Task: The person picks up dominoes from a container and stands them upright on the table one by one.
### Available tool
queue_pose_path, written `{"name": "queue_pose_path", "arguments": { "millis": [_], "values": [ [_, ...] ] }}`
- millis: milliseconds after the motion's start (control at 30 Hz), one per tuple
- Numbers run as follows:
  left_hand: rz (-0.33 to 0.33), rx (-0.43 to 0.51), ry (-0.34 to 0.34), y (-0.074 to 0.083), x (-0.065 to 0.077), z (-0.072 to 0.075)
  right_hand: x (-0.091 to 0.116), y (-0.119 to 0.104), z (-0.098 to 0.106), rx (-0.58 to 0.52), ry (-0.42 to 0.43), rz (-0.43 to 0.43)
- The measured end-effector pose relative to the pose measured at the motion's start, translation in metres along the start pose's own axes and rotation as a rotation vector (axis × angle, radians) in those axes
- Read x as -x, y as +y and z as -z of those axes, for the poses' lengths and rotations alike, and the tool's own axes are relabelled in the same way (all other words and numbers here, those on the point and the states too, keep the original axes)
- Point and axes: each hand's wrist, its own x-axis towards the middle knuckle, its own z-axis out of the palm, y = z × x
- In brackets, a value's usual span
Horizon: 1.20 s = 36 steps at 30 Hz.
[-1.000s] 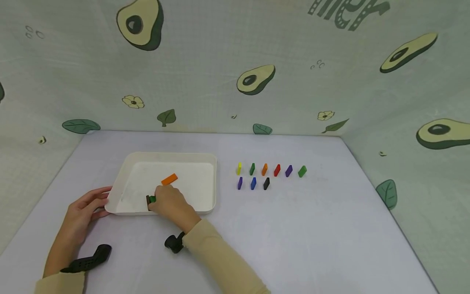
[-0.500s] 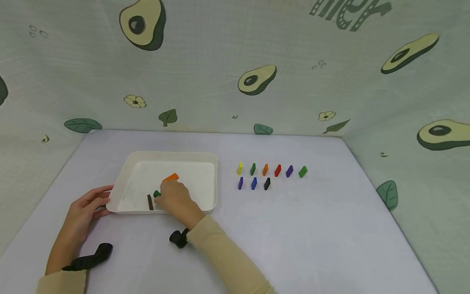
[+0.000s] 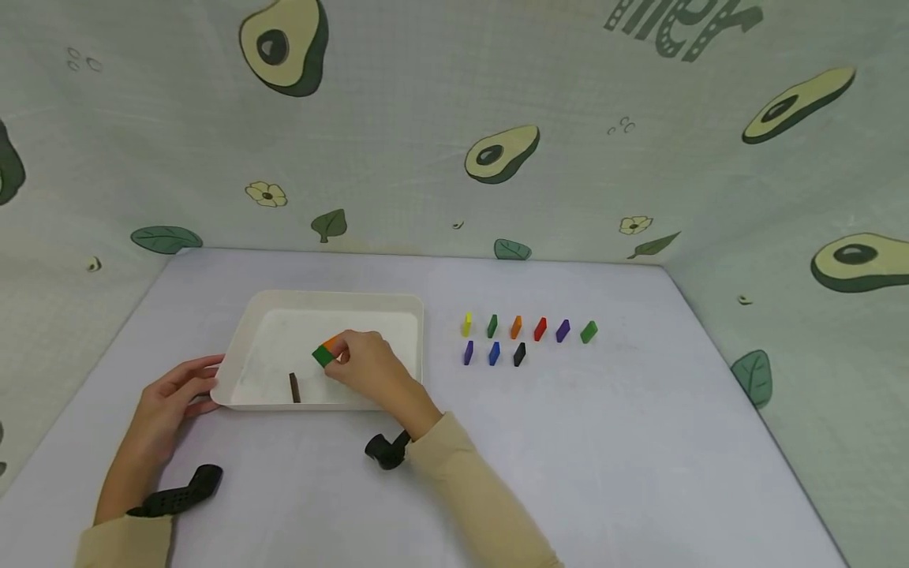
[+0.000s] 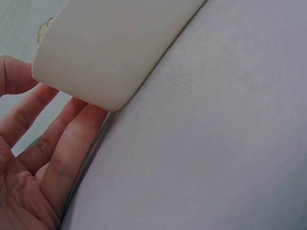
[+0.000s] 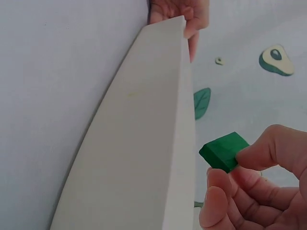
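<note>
In the head view my right hand (image 3: 372,363) pinches a small green rectangular block (image 5: 224,151) between thumb and fingers, over the white tray (image 3: 369,300). An orange block (image 3: 331,343) shows right behind the green one, partly covered by it and the fingers. A dark brown block (image 3: 294,387) stands on the tray floor near the front wall. My left hand (image 3: 170,402) rests its extended fingers against the tray's left end; in the left wrist view the fingertips (image 4: 91,115) touch the outer wall at the corner.
Right of the tray, several small coloured blocks stand in two rows, among them a yellow block (image 3: 466,324), a red block (image 3: 540,329) and a black block (image 3: 520,354). The white table (image 3: 604,457) meets a patterned cloth (image 3: 398,102) at the back and sides.
My right hand has picked the green block up from beside the brown block and moved up and right with it. The brown block stays behind. My left hand remains at the tray.
</note>
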Motion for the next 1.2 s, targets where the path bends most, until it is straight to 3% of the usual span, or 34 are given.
{"name": "queue_pose_path", "arguments": {
  "millis": [700,967,1200],
  "values": [
    [0.005,0.009,0.005,0.002,0.0,-0.003,0.054,0.04,0.069,-0.327,0.179,0.257],
    [0.003,0.066,-0.005,0.002,0.001,-0.002,0.075,0.062,0.093,-0.353,0.248,0.213],
    [0.011,0.058,-0.004,0.0,-0.001,-0.003,0.093,0.089,0.116,-0.383,0.305,0.14]
  ]
}}
